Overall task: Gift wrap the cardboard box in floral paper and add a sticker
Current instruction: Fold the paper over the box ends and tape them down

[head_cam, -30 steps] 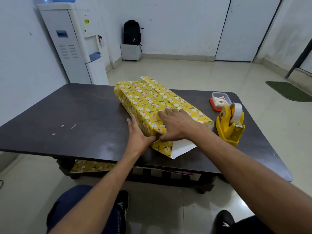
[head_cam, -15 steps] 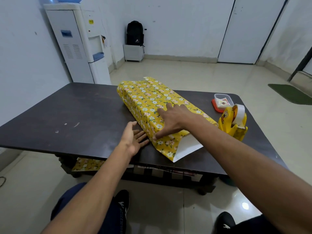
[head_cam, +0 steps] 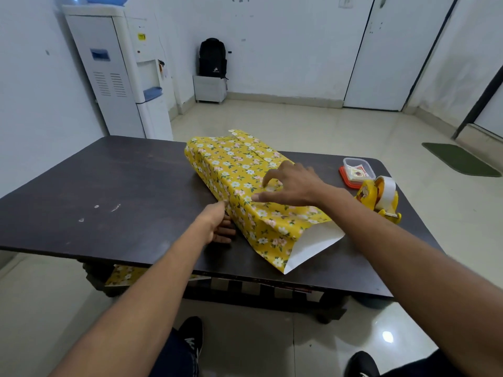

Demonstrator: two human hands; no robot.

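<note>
While the left hand [head_cam: 217,227] lies loosely open against the near-left side of the wrapped box [head_cam: 234,170], bare table [head_cam: 109,186] stretches beyond it to the edge. Earlier pressed flat, the right hand [head_cam: 294,186] now arches open-fingered atop the box.

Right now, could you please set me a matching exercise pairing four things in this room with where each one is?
Things:
1. tape dispenser
2. clear container
3. backpack
4. left hand

Places:
A. on the white cabinet by the far wall
B. on the table, left of the wrapped box
C. near the table's right edge, right of the wrapped box
D. on a red base, at the table's far right corner

Pairs: 1-C, 2-D, 3-A, 4-B.
</note>
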